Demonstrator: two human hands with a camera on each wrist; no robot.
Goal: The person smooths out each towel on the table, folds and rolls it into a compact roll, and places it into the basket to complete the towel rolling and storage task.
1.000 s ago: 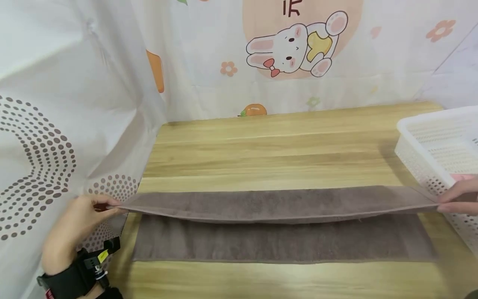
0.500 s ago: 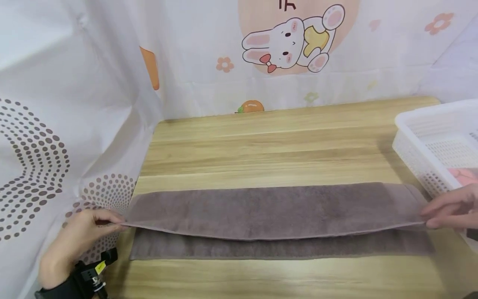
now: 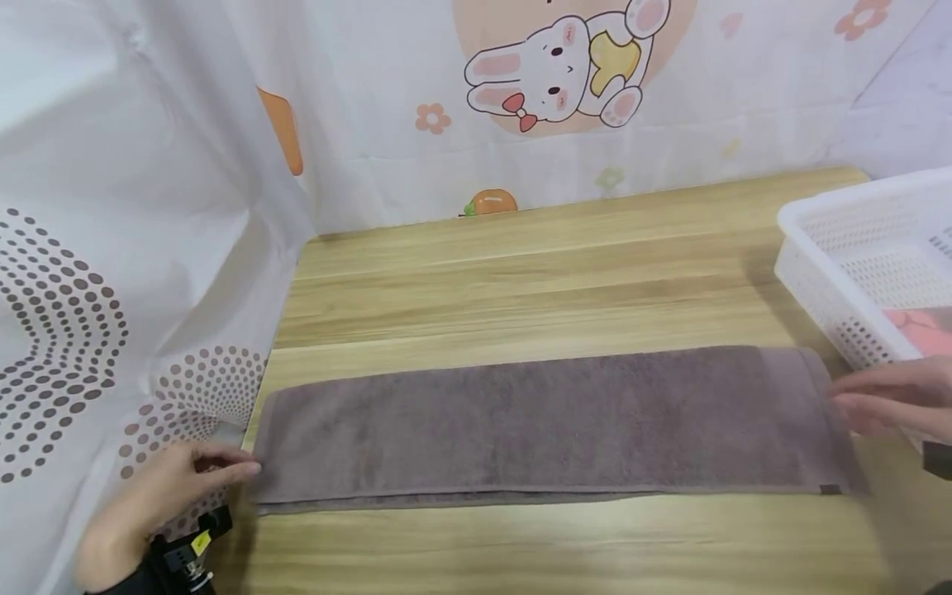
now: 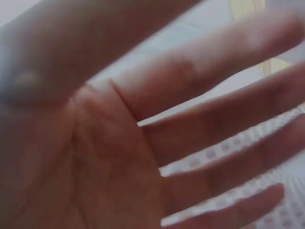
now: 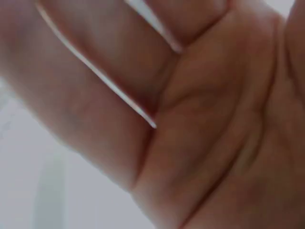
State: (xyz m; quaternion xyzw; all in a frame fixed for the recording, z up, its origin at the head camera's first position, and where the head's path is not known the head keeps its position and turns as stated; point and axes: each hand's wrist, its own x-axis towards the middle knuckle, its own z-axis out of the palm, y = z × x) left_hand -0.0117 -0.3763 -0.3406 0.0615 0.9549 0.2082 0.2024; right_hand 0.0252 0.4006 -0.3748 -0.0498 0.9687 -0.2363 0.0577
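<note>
A grey-brown towel (image 3: pixel 535 426), folded into a long strip, lies flat on the wooden table. Its upper layer nearly meets the lower layer along the front edge, with a thin strip of the lower one showing at front left. Beside its left end is my left hand (image 3: pixel 167 487), thumb and index fingertips at the towel's edge. The left wrist view shows that palm (image 4: pixel 109 157) with fingers extended and apart. At the towel's right end my right hand (image 3: pixel 900 397) has straight fingers by the edge. Only the palm (image 5: pixel 205 109) and finger bases show in the right wrist view.
A white perforated basket (image 3: pixel 833 281) stands at the right, with a pink thing (image 3: pixel 922 329) inside. White printed sheeting (image 3: pixel 178 248) rises along the left side, and a rabbit-patterned curtain (image 3: pixel 387 182) hangs behind the table (image 3: pixel 521 281).
The towel's raised front edge has come down towards me onto the lower layer. Both hands moved down with it, and their pinch on the corners has loosened. The head view has shifted slightly.
</note>
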